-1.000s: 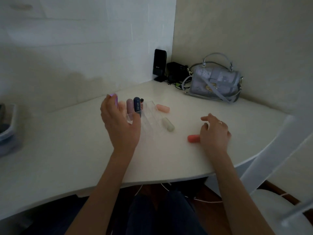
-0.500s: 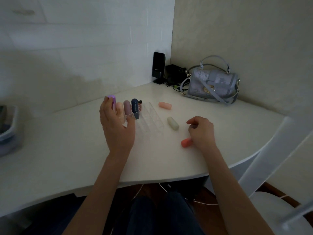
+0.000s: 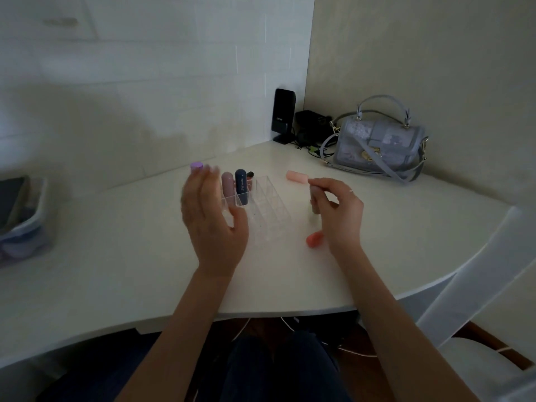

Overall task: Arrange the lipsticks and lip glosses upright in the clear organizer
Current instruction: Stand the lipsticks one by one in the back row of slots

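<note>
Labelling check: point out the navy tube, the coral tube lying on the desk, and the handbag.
navy tube (image 3: pixel 240 185), head view, middle of its body, upright in the organizer.
coral tube (image 3: pixel 314 239), head view, middle of its side, lying on the desk.
handbag (image 3: pixel 380 143), head view, front flap.

Head view, down over desk (image 3: pixel 121 256)

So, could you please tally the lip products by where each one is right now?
Upright at the clear organizer: 4 (purple-capped tube, mauve tube, navy tube, small dark tube at the back)
Lying on the desk: 2 (peach tube, coral tube)
Held in the right hand: 1 (pale tube)
Total: 7
</note>
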Action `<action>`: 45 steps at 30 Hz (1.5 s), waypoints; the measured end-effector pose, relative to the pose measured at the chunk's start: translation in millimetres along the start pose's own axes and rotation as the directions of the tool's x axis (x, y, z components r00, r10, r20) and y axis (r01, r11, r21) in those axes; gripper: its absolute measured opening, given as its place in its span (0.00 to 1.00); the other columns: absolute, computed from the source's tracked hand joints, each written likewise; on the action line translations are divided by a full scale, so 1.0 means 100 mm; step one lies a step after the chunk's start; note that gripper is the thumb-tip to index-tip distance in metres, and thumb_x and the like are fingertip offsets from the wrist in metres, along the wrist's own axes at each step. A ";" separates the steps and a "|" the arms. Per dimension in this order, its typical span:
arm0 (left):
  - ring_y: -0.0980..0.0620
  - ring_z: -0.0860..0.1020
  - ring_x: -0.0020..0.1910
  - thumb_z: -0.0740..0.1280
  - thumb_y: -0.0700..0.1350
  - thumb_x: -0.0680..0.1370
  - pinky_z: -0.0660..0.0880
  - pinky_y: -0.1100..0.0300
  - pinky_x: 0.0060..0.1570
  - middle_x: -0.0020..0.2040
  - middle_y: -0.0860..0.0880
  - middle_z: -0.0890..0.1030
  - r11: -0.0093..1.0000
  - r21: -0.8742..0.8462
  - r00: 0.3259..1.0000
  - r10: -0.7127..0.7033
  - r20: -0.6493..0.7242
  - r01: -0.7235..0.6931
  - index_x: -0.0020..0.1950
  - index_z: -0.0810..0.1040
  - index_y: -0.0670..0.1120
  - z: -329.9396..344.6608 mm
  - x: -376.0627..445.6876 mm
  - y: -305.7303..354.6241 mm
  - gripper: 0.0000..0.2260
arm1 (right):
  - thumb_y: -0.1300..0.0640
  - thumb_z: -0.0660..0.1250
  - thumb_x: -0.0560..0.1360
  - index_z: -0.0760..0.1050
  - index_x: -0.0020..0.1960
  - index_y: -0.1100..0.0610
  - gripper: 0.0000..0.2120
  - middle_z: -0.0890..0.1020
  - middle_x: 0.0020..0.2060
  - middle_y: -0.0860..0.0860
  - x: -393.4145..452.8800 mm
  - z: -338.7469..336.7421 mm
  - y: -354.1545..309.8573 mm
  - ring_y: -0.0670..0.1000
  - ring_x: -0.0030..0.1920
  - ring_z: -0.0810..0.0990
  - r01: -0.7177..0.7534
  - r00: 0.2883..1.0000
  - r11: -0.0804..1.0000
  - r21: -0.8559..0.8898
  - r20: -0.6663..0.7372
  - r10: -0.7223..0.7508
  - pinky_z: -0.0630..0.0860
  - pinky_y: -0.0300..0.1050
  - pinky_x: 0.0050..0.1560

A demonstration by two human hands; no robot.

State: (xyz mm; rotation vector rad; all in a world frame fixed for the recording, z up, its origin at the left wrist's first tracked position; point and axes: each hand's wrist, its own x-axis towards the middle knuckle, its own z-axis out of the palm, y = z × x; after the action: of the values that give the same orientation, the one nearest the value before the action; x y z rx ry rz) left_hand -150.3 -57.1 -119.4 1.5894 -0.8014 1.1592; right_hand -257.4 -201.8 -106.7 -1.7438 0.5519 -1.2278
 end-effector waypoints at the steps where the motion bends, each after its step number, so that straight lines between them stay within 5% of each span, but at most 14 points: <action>1: 0.42 0.69 0.65 0.63 0.32 0.71 0.66 0.47 0.67 0.63 0.39 0.73 0.997 -0.015 0.996 0.082 0.042 -0.081 0.64 0.70 0.37 0.01 -0.01 0.04 0.21 | 0.65 0.66 0.76 0.80 0.45 0.49 0.11 0.80 0.37 0.47 0.00 0.03 -0.04 0.47 0.34 0.77 -0.006 1.000 0.999 0.041 -0.006 0.006 0.75 0.33 0.39; 3: 0.45 0.70 0.64 0.63 0.34 0.71 0.66 0.50 0.67 0.62 0.42 0.73 0.975 -0.058 0.965 0.222 0.140 -0.216 0.64 0.70 0.40 0.03 -0.05 0.09 0.20 | 0.61 0.67 0.76 0.80 0.46 0.49 0.08 0.82 0.34 0.55 0.01 0.11 -0.11 0.48 0.38 0.82 -0.066 0.997 0.986 0.155 -0.023 0.070 0.78 0.36 0.43; 6: 0.50 0.75 0.55 0.66 0.38 0.73 0.68 0.62 0.63 0.55 0.39 0.81 0.951 -0.118 0.915 0.309 0.260 -0.287 0.60 0.71 0.40 0.07 -0.09 0.12 0.16 | 0.62 0.63 0.78 0.79 0.53 0.59 0.07 0.83 0.43 0.59 0.02 0.25 -0.17 0.48 0.46 0.84 -0.221 0.974 0.875 0.430 0.058 0.217 0.81 0.42 0.46; 8: 0.49 0.78 0.52 0.66 0.43 0.74 0.72 0.65 0.55 0.54 0.39 0.81 0.961 -0.108 0.904 0.276 0.327 -0.255 0.60 0.72 0.40 0.09 -0.10 0.10 0.16 | 0.64 0.61 0.80 0.78 0.54 0.58 0.09 0.81 0.51 0.58 0.00 0.33 -0.17 0.48 0.48 0.83 -0.334 0.942 0.739 0.585 0.190 0.275 0.80 0.39 0.45; 11: 0.45 0.77 0.59 0.65 0.48 0.76 0.79 0.55 0.54 0.61 0.40 0.78 0.989 -0.065 0.890 0.146 0.431 -0.131 0.64 0.73 0.39 0.12 -0.12 0.03 0.20 | 0.66 0.57 0.80 0.77 0.56 0.57 0.12 0.80 0.54 0.58 -0.02 0.37 -0.17 0.48 0.50 0.83 -0.445 0.896 0.527 0.725 0.349 0.277 0.80 0.37 0.46; 14: 0.38 0.75 0.62 0.64 0.50 0.78 0.74 0.40 0.59 0.61 0.41 0.78 1.000 0.001 0.905 0.027 0.425 -0.031 0.65 0.73 0.40 0.14 -0.10 -0.04 0.20 | 0.68 0.57 0.80 0.76 0.58 0.56 0.13 0.81 0.51 0.57 -0.02 0.39 -0.17 0.48 0.51 0.84 -0.490 0.872 0.433 0.757 0.413 0.264 0.80 0.36 0.46; 17: 0.41 0.81 0.52 0.65 0.49 0.77 0.76 0.47 0.57 0.53 0.42 0.83 1.000 0.027 0.908 -0.020 0.418 0.009 0.60 0.79 0.40 0.11 -0.09 -0.04 0.17 | 0.69 0.56 0.80 0.74 0.59 0.56 0.15 0.84 0.48 0.55 -0.03 0.39 -0.18 0.50 0.53 0.83 -0.522 0.853 0.382 0.763 0.478 0.209 0.80 0.38 0.46; 21: 0.41 0.81 0.47 0.74 0.44 0.72 0.78 0.48 0.47 0.52 0.41 0.82 0.990 0.087 0.912 -0.140 0.386 0.115 0.55 0.79 0.42 0.08 -0.07 -0.03 0.14 | 0.66 0.56 0.80 0.74 0.56 0.57 0.11 0.85 0.46 0.52 -0.07 0.42 -0.20 0.50 0.50 0.84 -0.542 0.836 0.463 0.701 0.508 0.208 0.81 0.41 0.46; 24: 0.41 0.80 0.51 0.74 0.41 0.71 0.78 0.47 0.50 0.56 0.40 0.80 0.979 0.018 0.913 -0.196 0.358 0.203 0.59 0.72 0.46 0.04 -0.03 -0.02 0.20 | 0.63 0.59 0.80 0.77 0.53 0.57 0.08 0.85 0.45 0.51 -0.10 0.45 -0.19 0.48 0.48 0.84 -0.496 0.855 0.630 0.598 0.463 0.234 0.81 0.40 0.44; 27: 0.42 0.80 0.51 0.74 0.36 0.71 0.79 0.48 0.52 0.55 0.39 0.80 0.953 -0.062 0.902 -0.258 0.345 0.296 0.58 0.74 0.40 0.01 -0.01 0.00 0.17 | 0.66 0.58 0.79 0.78 0.52 0.57 0.11 0.84 0.49 0.54 -0.14 0.46 -0.17 0.48 0.50 0.84 -0.465 0.855 0.722 0.513 0.473 0.215 0.81 0.39 0.46; 33: 0.42 0.80 0.50 0.71 0.35 0.72 0.78 0.52 0.52 0.55 0.38 0.79 0.940 -0.049 0.896 -0.306 0.322 0.338 0.58 0.72 0.42 -0.01 0.00 0.04 0.17 | 0.72 0.56 0.76 0.78 0.56 0.60 0.16 0.81 0.56 0.62 -0.17 0.49 -0.18 0.52 0.54 0.82 -0.473 0.817 0.765 0.437 0.543 0.195 0.81 0.43 0.54; 38: 0.47 0.79 0.47 0.70 0.31 0.71 0.76 0.64 0.48 0.54 0.36 0.79 0.934 -0.056 0.907 -0.328 0.266 0.354 0.56 0.75 0.36 -0.05 0.02 0.03 0.14 | 0.69 0.63 0.77 0.73 0.64 0.62 0.17 0.83 0.55 0.60 -0.21 0.53 -0.15 0.53 0.55 0.82 -0.396 0.800 0.843 0.364 0.588 0.122 0.79 0.43 0.57; 45: 0.48 0.82 0.50 0.68 0.31 0.74 0.78 0.57 0.51 0.57 0.43 0.80 0.879 -0.142 0.873 -0.411 0.263 0.456 0.63 0.71 0.39 -0.05 0.03 0.00 0.18 | 0.73 0.67 0.72 0.75 0.63 0.59 0.22 0.81 0.54 0.51 -0.22 0.54 -0.15 0.47 0.52 0.81 -0.170 0.825 0.952 0.253 0.566 -0.003 0.78 0.37 0.56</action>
State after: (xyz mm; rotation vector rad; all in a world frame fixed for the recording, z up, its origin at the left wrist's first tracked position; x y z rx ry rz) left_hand -150.8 -52.7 -116.2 1.6388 -0.6316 0.5606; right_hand -219.3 -155.4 -110.1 -1.6910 0.0833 -0.6333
